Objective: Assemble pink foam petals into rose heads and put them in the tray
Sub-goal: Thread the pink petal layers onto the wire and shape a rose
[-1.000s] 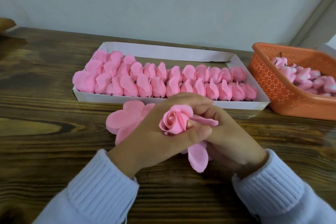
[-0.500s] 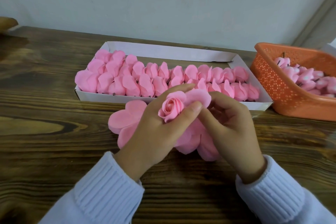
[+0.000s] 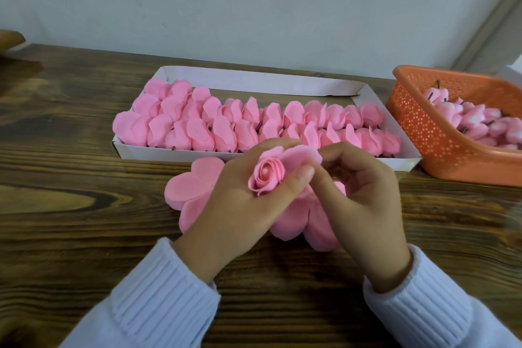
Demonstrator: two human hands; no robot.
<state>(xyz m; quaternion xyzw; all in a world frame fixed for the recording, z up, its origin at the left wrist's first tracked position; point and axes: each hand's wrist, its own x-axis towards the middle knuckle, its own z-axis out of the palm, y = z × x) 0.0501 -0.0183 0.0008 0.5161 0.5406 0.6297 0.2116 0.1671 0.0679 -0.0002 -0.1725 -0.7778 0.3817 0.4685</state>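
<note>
Right grip [image 3: 367, 206] had risen from under the rose head [image 3: 267, 175] since a second before, reaching an outer petal [image 3: 299, 157] at its top.

On the wooden tabletop [image 3: 70, 178] at left lay a stack of flat petals [image 3: 189, 186], partly under the left grip [image 3: 240, 206], whose fingers and thumb curled round the rose head, held above the tabletop just in front of the tray [image 3: 254, 76]. The left thumb pressed on the outer petal. The right grip's curled fingers pinched that petal's right edge, and loose petals [image 3: 296, 220] hung below, between both hands. Behind, the white tray held packed rows of finished roses [image 3: 254, 124]. At far right an orange basket [image 3: 423, 133] held pink buds [image 3: 480, 121].
</note>
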